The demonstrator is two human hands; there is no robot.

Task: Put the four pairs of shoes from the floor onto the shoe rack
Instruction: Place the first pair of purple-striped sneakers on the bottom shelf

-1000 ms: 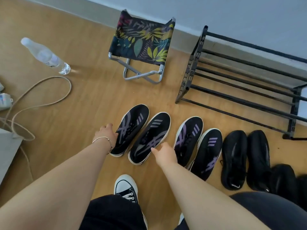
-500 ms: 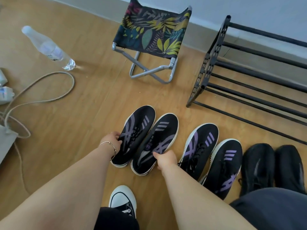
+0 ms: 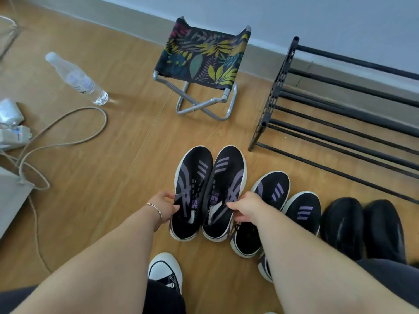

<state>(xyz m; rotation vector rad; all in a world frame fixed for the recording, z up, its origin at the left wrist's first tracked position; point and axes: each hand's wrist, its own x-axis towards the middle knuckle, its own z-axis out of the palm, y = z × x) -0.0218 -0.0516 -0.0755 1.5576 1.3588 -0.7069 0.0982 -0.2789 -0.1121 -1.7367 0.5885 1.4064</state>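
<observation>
At centre frame, left hand clamped on outer side of left purple-striped shoe; right hand clamped on outer side of its mate. Pair pressed together, toes toward wall. Second striped pair just right, on floor; black pair beyond. Shoe rack upper right, bars bare. Folding stool top centre, water bottle upper left.

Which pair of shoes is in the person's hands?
The leftmost purple-striped pair, pressed together between left hand and right hand; the other pairs lie untouched.
</observation>
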